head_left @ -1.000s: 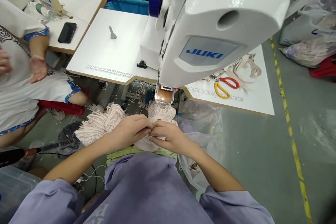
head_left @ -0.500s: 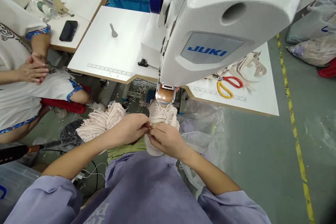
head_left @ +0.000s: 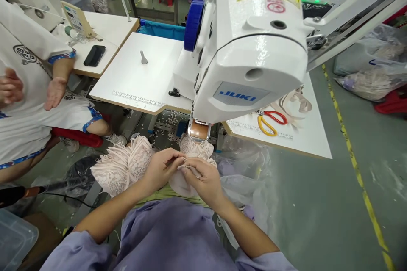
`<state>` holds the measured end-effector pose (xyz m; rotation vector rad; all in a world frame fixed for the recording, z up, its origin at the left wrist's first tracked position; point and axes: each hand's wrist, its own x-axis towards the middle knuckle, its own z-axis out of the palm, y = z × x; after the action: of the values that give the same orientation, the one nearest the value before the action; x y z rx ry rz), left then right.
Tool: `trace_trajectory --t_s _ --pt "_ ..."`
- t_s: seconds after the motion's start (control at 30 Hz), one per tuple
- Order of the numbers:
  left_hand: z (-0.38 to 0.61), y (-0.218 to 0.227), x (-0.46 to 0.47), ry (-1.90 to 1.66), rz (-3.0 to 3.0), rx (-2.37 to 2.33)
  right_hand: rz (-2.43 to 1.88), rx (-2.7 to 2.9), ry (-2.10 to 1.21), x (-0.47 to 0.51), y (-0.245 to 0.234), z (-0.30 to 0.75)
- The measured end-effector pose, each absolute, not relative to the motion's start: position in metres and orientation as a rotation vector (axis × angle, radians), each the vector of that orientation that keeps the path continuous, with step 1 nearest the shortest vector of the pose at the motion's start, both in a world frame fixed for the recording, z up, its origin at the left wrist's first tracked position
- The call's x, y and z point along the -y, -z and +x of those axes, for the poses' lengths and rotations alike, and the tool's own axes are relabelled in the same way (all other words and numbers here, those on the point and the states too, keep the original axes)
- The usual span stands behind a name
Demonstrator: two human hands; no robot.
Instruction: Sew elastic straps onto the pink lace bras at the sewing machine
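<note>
- The pale pink lace garment piece (head_left: 196, 149) is lying in front of you, its lace end sitting just below the head of the white JUKI sewing machine (head_left: 248, 72) and its near part hanging beneath your fingers; whether the lace end is touching the machine, you cannot tell here.
- It is probably behaving as light, limp cloth: soft, easily creasing, the openwork likely snagging, so the plain folded edge is offering the safer hold.
- Your left hand (head_left: 163, 169) is pinching that edge between thumb and forefinger, its back turning upward.
- Your right hand (head_left: 203, 180) is grasping the edge just beside it, thumb below, fingers curling over.
- Your forearms (head_left: 111, 214) are angling inward from both sides, fingertips almost meeting.
- A fanned bundle of lace pieces (head_left: 122, 165) is resting beside your left hand.
</note>
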<state>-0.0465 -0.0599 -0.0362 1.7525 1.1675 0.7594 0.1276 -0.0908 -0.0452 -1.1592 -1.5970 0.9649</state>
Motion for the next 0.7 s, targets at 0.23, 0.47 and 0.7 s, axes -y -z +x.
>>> trace_trajectory --t_s 0.23,0.47,0.7 --pt "-0.046 0.052 0.052 -0.933 2.099 -1.147 -1.211 1.602 -0.99 0.089 0.041 0.132" --pt "-0.043 0.039 0.049 -0.868 2.101 -1.084 -1.315 1.472 -1.011 0.084 0.041 0.147" --pt "-0.039 0.016 0.05 -0.849 2.322 -0.962 -1.389 1.736 -0.897 0.065 0.02 0.17"
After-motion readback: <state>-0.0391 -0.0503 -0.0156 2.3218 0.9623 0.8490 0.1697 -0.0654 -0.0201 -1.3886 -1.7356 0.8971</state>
